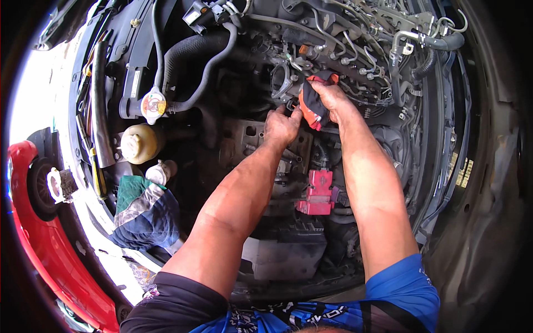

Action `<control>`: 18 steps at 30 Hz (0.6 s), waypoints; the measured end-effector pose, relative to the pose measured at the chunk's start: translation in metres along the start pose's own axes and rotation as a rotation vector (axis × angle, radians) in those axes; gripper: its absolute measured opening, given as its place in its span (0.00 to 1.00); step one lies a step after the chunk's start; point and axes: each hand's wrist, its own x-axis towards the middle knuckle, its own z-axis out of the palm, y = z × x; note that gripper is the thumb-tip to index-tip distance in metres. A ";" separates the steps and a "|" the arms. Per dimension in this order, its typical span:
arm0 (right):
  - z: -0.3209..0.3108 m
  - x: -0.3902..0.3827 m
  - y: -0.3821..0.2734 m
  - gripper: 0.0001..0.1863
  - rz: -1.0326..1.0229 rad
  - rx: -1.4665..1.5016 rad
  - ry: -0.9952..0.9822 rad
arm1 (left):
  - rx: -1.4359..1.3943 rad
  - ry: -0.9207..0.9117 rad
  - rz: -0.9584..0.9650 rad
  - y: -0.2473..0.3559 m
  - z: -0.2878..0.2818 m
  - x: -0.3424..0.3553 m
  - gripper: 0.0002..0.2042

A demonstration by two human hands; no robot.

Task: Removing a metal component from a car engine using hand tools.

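Over an open engine bay, my right hand (332, 101) is closed on a crumpled red and black rag (314, 102). The rag hangs just right of a round metal flange opening (281, 79) on the engine. My left hand (282, 126) reaches in below that flange, its fingers bent together close to the rag's left edge. Whatever lies between those fingertips is too small and dark to make out. Under my left wrist sits a metal bracket plate (251, 133) with cut-out holes.
A red terminal cover (318, 191) tops the battery (286, 252) between my forearms. To the left are a radiator cap (153, 105), a yellowed reservoir (139, 143), a green and blue cloth (145, 213) and a yellow-handled screwdriver (98, 180). Hoses and metal lines crowd the far side.
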 end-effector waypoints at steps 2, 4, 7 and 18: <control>-0.003 -0.001 0.004 0.32 -0.016 -0.064 0.063 | 0.025 0.010 0.008 0.004 -0.001 -0.004 0.41; 0.000 0.003 0.012 0.33 -0.044 -0.194 0.130 | 0.061 0.112 0.042 0.001 0.001 -0.010 0.39; 0.001 0.004 0.013 0.21 -0.044 -0.148 0.114 | 0.014 0.055 0.019 -0.003 -0.001 -0.005 0.39; 0.001 -0.007 -0.044 0.18 0.140 -0.270 -0.138 | 0.013 0.090 0.136 0.001 0.002 -0.012 0.33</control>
